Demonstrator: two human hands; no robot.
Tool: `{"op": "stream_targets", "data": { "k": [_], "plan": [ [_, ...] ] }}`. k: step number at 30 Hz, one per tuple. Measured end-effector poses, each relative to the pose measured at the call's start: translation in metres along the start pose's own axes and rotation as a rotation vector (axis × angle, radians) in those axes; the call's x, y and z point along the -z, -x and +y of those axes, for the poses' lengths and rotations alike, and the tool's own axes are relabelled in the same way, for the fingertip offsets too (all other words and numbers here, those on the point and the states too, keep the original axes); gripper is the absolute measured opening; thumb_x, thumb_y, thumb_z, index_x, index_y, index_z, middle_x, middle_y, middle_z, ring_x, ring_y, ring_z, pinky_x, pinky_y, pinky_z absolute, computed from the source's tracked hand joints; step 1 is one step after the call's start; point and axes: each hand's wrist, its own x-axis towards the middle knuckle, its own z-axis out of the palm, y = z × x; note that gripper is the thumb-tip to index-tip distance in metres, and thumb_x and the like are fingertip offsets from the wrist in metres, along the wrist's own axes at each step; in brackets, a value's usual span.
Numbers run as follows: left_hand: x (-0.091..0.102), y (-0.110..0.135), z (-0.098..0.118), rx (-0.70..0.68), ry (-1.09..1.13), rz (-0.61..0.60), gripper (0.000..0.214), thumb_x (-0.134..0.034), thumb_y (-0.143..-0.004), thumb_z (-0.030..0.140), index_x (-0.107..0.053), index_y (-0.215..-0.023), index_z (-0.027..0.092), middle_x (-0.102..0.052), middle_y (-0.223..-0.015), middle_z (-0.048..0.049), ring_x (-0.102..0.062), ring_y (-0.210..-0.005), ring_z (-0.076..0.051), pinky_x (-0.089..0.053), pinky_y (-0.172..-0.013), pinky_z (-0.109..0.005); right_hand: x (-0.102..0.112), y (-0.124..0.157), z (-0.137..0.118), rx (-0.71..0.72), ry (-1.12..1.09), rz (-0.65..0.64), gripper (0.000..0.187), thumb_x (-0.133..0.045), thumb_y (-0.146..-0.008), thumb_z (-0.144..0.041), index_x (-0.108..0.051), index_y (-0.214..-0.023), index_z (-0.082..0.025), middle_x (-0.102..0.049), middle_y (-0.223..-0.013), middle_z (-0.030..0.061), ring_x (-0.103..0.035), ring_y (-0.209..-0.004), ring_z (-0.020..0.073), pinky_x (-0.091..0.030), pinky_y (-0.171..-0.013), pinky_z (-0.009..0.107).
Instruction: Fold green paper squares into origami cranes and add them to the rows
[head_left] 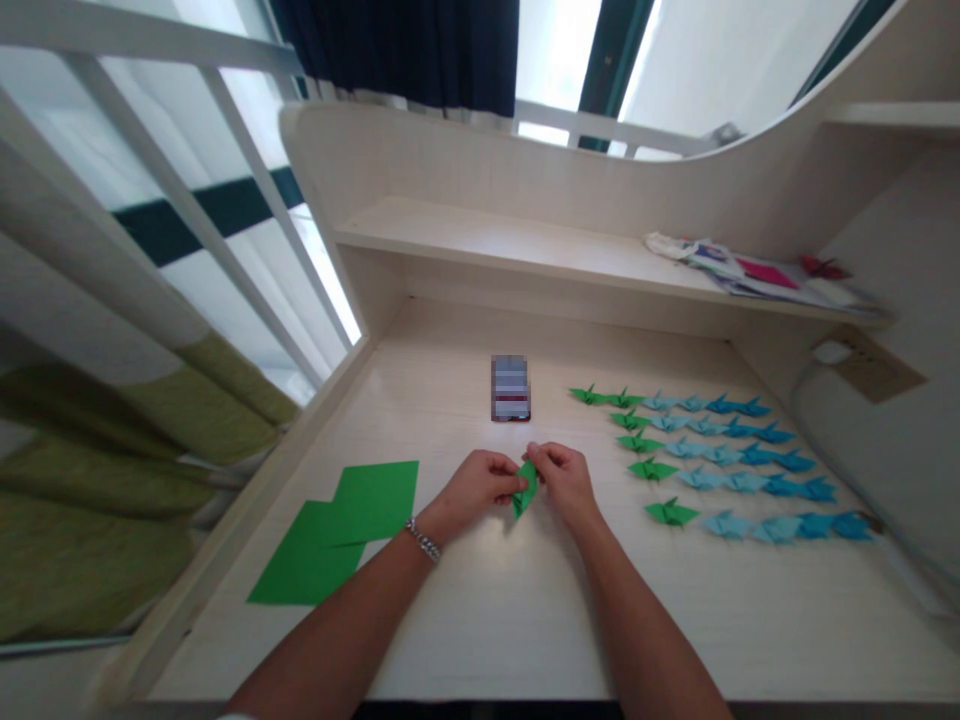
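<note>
A small, partly folded piece of green paper is pinched between both my hands just above the pale wooden desk. My left hand, with a metal bracelet at the wrist, grips its left side with closed fingers. From the right, my right hand holds the upper end, fingers closed too. Flat green paper sheets lie on the desk to the left of my left arm. Rows of finished origami cranes, green and blue, sit to the right.
A phone lies flat on the desk beyond my hands. A shelf above the desk carries papers and booklets at its right end. A wall socket with a cable is at the right. A white railing and window stand to the left.
</note>
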Motion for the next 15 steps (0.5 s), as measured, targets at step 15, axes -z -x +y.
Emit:
{"op": "stream_targets", "data": {
  "k": [15],
  "plan": [
    [0.003, -0.009, -0.006, -0.145, 0.117, 0.206, 0.026, -0.072, -0.068, 0.033, -0.066, -0.078, 0.01, -0.063, -0.065, -0.0032, -0.053, -0.055, -0.01, -0.042, -0.052, -0.022, -0.004, -0.002, 0.012, -0.078, -0.059, -0.123, 0.027, -0.067, -0.07, -0.039, -0.069, -0.083, -0.015, -0.065, -0.068, 0.0024, -0.054, -0.056, 0.0134, -0.043, -0.052, 0.024]
  ]
}}
